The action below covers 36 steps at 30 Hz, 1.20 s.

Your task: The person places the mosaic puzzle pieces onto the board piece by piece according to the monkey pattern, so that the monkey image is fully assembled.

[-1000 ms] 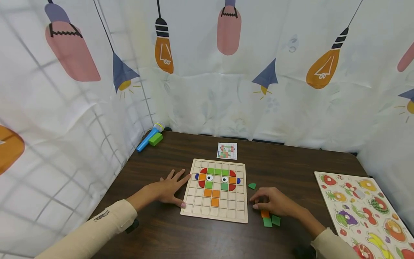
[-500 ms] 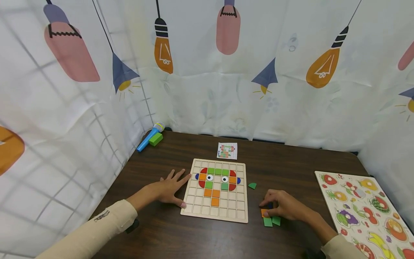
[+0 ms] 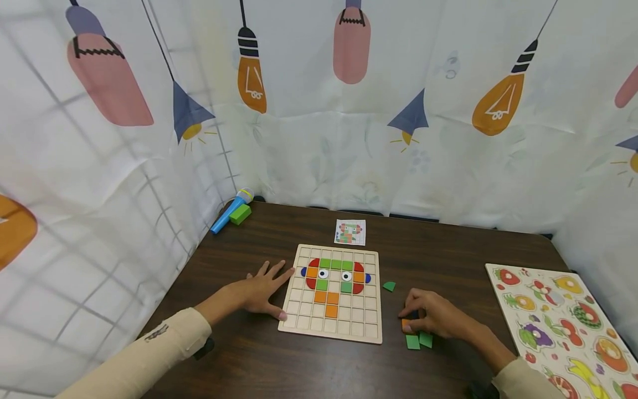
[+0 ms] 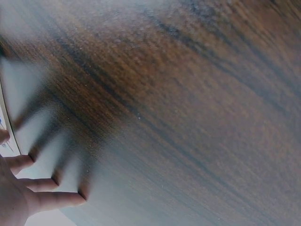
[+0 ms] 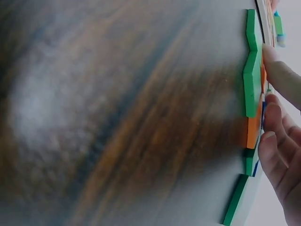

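Note:
My left hand lies with fingers spread on the table, thumb and fingertips at the left edge of a wooden grid board. Red, orange, green and blue tiles and two eye pieces form a face pattern on the board. Right of it, my right hand pinches an orange square tile between thumb and fingers, over a small pile of tiles. Green tiles lie just below the thumb. In the right wrist view, green and orange tiles sit beside the bent fingers; the hand hides part of the pile.
A green quarter-round piece lies between board and right hand. Behind the board is a small picture card. A blue toy microphone and green block stand at back left; a fruit puzzle board lies at right.
My right hand has moved right, from beside the board's edge to the tile pile, and its thumb and fingers have come onto an orange tile. My left hand has stayed put.

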Each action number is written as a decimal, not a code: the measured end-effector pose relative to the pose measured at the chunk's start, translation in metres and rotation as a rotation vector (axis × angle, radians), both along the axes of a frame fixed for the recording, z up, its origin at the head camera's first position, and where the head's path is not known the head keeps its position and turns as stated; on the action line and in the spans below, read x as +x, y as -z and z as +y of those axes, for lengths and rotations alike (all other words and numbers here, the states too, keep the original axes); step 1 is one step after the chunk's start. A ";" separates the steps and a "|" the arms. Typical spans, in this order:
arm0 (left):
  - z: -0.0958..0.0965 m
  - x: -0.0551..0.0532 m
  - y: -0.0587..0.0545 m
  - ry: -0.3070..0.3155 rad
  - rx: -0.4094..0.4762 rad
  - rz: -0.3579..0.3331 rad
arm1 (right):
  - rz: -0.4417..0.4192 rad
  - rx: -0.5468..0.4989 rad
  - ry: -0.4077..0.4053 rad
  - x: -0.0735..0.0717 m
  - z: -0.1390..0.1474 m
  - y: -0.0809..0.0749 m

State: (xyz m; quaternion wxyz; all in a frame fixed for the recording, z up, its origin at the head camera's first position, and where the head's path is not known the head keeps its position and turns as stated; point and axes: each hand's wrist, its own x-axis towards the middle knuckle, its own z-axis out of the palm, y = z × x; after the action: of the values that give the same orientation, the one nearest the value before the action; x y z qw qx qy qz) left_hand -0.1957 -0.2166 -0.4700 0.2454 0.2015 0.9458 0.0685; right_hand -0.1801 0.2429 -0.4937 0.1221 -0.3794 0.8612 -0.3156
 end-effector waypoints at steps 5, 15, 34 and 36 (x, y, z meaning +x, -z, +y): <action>0.000 0.000 0.000 0.004 0.001 -0.002 | 0.023 0.013 0.015 0.000 -0.001 0.000; 0.001 0.001 -0.002 -0.002 0.000 -0.008 | 0.001 0.066 0.021 0.002 0.003 -0.004; 0.000 0.001 -0.002 0.005 0.007 -0.002 | -0.044 0.111 -0.003 0.002 -0.013 -0.006; 0.000 0.000 -0.001 0.005 0.006 -0.002 | -0.056 0.091 0.003 0.003 -0.018 -0.006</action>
State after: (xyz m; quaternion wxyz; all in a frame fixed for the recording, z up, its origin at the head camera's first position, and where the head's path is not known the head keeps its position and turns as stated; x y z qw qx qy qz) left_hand -0.1953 -0.2169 -0.4689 0.2459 0.2044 0.9448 0.0710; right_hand -0.1776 0.2251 -0.4881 0.1628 -0.3633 0.8713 -0.2868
